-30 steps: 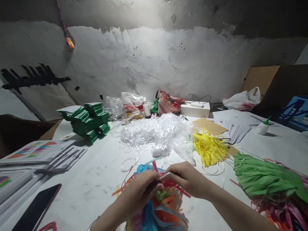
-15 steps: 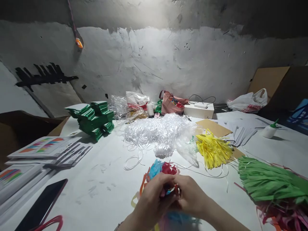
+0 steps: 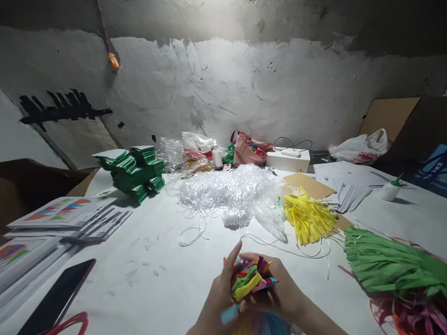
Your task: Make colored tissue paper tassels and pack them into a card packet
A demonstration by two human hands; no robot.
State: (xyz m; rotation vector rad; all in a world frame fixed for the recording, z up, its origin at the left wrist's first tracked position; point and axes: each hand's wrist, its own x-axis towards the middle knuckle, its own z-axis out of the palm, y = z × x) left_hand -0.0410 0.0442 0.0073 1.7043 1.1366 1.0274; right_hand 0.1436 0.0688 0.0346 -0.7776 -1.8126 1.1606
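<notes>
Near the front of the white table, my left hand [image 3: 221, 291] and my right hand [image 3: 279, 288] are cupped around a bundle of coloured paper strips [image 3: 249, 281]. Folded ends in green, yellow, red, pink and blue show between my fingers. More strips, pale blue and yellowish, hang blurred below my hands. The left index finger points up beside the bundle. Just beyond lies a thin white cord [image 3: 265, 240], apart from my hands. To the right are a yellow strip bunch [image 3: 310, 216] and a green strip bunch [image 3: 394, 265].
White shredded strands [image 3: 226, 190] are heaped mid-table. Green stacked packets [image 3: 134, 172] and printed cards [image 3: 63, 214] stand left, with a phone [image 3: 57, 295] in front. A glue bottle [image 3: 390, 190] is at right. Along the wall are a pink bag [image 3: 246, 151] and a white box [image 3: 288, 160].
My hands have turned and opened around the bundle, so its folded coloured ends now face up. The blue and red tufts that stuck out beyond my fingers no longer show there.
</notes>
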